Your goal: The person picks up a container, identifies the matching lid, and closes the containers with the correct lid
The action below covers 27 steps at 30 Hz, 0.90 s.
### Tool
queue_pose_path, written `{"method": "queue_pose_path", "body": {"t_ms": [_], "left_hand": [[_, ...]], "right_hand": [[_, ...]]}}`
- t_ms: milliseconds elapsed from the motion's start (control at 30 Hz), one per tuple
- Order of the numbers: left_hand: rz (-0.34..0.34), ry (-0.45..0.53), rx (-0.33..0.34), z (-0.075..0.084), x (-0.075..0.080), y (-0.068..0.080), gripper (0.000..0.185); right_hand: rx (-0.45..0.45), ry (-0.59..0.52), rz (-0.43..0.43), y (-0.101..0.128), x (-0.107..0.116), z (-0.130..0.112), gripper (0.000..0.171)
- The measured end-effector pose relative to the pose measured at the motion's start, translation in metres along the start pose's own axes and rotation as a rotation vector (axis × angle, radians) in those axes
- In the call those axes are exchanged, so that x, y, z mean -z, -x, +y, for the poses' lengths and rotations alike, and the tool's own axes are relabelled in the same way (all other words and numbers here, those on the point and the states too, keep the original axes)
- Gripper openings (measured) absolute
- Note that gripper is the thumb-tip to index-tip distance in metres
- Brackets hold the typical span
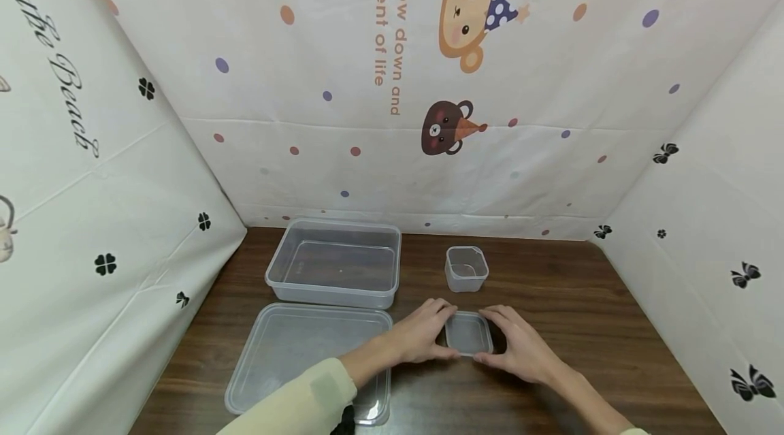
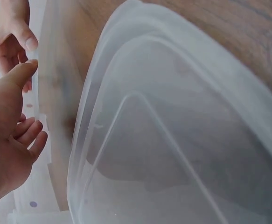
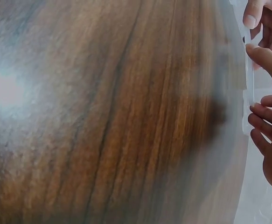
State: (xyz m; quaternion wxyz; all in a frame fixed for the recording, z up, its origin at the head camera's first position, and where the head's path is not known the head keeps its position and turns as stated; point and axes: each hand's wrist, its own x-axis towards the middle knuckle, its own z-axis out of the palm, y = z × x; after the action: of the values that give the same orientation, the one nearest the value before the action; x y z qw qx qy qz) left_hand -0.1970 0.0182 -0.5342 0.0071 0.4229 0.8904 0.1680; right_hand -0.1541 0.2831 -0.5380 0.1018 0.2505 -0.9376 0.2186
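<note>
Clear plastic is everywhere on this dark wood counter (image 1: 551, 299), and the piece in hand is the small lid (image 1: 468, 333), lying flat near the front edge, a little right of the middle. The left hand (image 1: 422, 336) grips its left side and the right hand (image 1: 517, 346) its right side, each with thumb on the near edge and fingers (image 1: 442, 307) curled over the far edge, so the lid is pinched from both sides at once; holding it this way likely keeps the thin, slippery piece square and level. Both wrist views show a thumb and forefinger closed on the lid's thin rim, the remaining fingers loosely curled beneath.

The lid is nearly square with rounded corners, so it has hardly any long axis; its edges run parallel to the counter's front edge, and its broad face points up.

Directly behind it, toward the back edge, stands the small tub (image 1: 467, 268), upright and open-topped, apart from the lid. At the back left sits the large container (image 1: 335, 261), also open, and in front of it, at the front left corner, the large lid (image 1: 306, 360) lies flat, with the left forearm's pale sleeve (image 1: 300, 401) crossing over its right part.
</note>
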Motion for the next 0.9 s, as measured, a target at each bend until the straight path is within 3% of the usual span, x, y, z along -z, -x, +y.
{"method": "queue_pose_path", "body": {"t_ms": [900], "left_hand": [[0.012, 0.069, 0.02, -0.008, 0.015, 0.006, 0.086]], "right_hand": [[-0.004, -0.05, 0.013, -0.01, 0.006, -0.007, 0.08]]}}
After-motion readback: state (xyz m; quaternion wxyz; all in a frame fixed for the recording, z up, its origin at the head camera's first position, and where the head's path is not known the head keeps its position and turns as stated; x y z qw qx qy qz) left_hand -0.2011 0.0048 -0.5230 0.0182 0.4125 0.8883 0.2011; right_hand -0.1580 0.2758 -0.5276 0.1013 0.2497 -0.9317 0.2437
